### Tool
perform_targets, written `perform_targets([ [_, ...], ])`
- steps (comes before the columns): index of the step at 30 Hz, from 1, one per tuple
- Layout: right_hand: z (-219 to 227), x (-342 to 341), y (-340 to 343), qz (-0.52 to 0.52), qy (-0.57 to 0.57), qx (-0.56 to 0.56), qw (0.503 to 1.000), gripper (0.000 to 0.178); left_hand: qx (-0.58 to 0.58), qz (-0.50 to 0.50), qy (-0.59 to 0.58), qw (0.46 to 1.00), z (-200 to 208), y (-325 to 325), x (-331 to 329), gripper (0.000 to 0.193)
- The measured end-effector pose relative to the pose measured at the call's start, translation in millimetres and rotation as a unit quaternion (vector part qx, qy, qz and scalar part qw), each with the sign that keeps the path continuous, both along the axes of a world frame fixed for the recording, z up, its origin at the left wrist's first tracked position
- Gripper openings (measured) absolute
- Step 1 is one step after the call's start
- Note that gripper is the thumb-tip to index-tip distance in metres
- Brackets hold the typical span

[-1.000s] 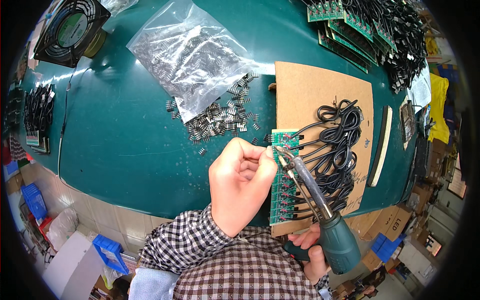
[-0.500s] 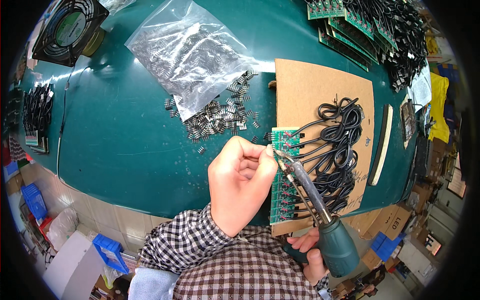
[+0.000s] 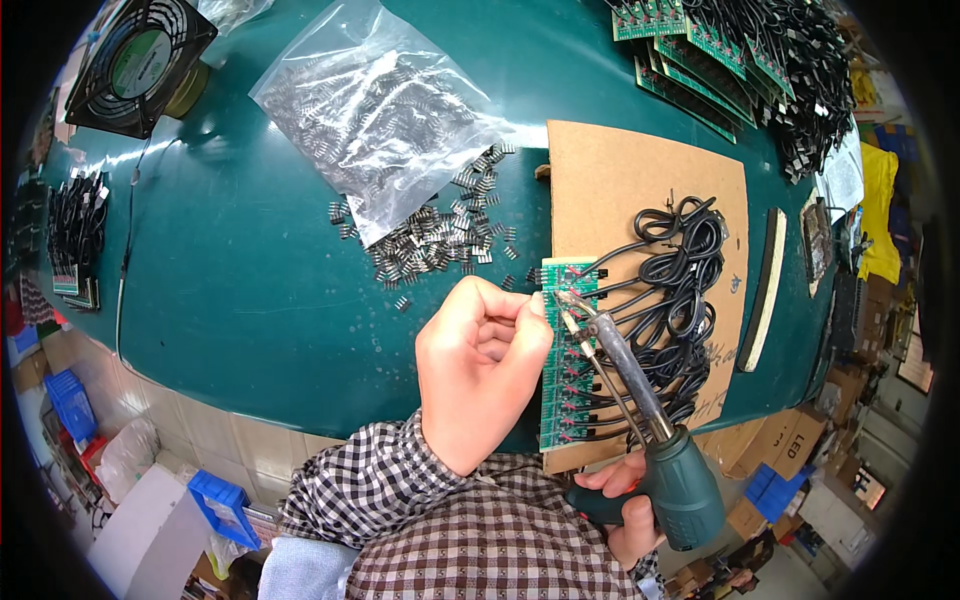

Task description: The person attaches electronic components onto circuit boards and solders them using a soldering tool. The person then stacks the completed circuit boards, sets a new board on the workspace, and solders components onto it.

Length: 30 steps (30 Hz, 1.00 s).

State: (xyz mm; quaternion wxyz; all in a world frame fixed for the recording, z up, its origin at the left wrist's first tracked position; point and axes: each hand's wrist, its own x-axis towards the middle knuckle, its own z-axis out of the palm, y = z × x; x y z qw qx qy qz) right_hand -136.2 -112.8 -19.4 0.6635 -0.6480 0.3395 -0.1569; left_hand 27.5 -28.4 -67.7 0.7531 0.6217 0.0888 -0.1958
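Observation:
My left hand is closed in a pinch at the left edge of a green circuit board panel. Whatever lies between thumb and forefinger is hidden. My right hand grips a dark green soldering gun by its handle. The gun's metal barrel slants up and left, with a thin feed tube alongside. Its tip is over the upper part of the panel, just right of my left fingertips. Black cables run from the panel's right side in coiled bundles. Panel and cables rest on a cardboard sheet.
Small black pin connectors lie heaped beside a clear plastic bag full of more. A fan stands far left. Stacked boards with cables fill the far right; another cable bundle is at left. A pale strip lies right of the cardboard.
The soldering gun has shifted slightly right, its tip moving away from my left fingertips. The panel has slid a little toward me. My left hand stays almost in place, still pinched.

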Motion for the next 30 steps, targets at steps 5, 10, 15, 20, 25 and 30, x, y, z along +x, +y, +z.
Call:
perform_targets([
  [5,3.4,6.8,1.0,0.011,0.019,0.005,1.0,0.043,0.018,-0.026,-0.001,1.0,6.2,1.2,2.0,0.01],
  [10,3.4,-2.4,-1.5,0.021,0.05,0.041,0.998,0.044,0.011,-0.023,0.001,1.0,4.7,0.5,2.7,0.009],
  [15,8.7,-3.3,-0.2,0.031,0.081,0.044,0.995,0.045,0.0,-0.01,-0.007,1.0,3.0,1.0,1.8,0.011],
  [20,8.8,-3.9,0.6,0.03,0.079,0.046,0.995,0.045,0.003,-0.011,-0.007,1.0,2.8,1.3,1.6,0.011],
  [25,7.2,-6.1,0.0,0.031,0.072,0.044,0.996,0.045,0.001,-0.014,-0.007,1.0,3.3,0.7,1.7,0.012],
  [30,6.6,-6.0,0.7,0.033,0.064,0.049,0.996,0.045,0.0,-0.011,-0.003,1.0,4.8,1.3,1.7,0.012],
])
